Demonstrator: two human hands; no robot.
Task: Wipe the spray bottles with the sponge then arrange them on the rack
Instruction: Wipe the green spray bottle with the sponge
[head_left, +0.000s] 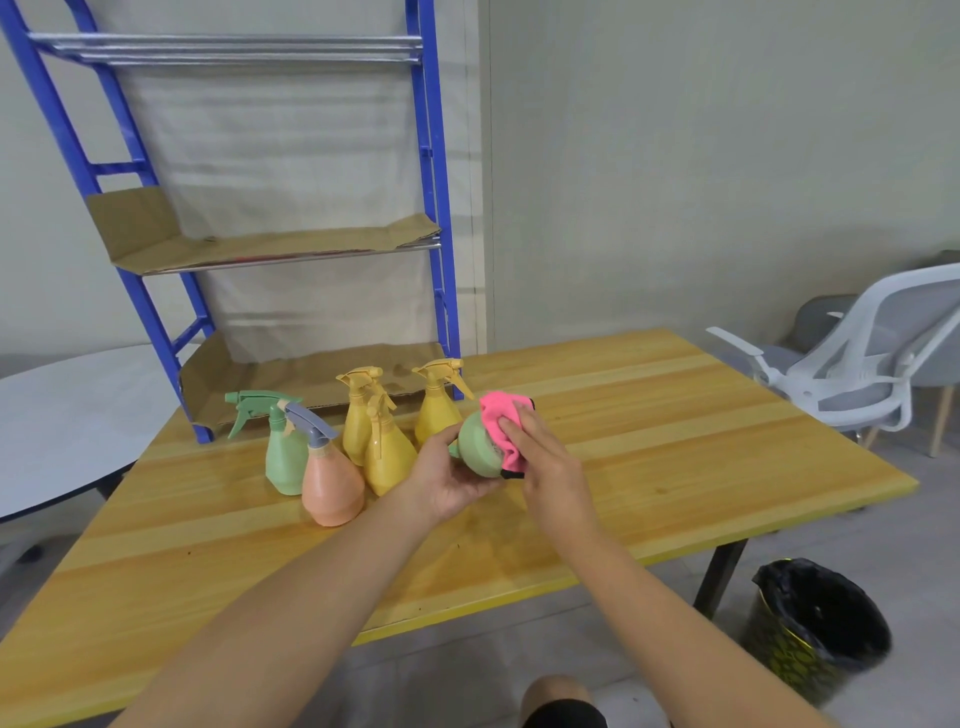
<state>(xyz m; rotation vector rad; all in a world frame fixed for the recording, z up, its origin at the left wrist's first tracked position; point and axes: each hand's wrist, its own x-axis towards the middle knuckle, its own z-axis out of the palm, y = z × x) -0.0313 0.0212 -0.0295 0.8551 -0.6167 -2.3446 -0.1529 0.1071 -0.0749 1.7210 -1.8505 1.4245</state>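
My left hand holds a green spray bottle tipped on its side above the wooden table, base toward me. My right hand presses a pink sponge against that bottle's base. To the left, several spray bottles stand on the table in a cluster: a green one, a peach one with a grey trigger, and three yellow ones. The blue rack stands behind them at the table's far edge, its shelves lined with cardboard and holding no bottles.
A white round table stands at the left. At the right are a white mesh office chair and, on the floor, a bin with a black bag. My knee shows at the bottom edge.
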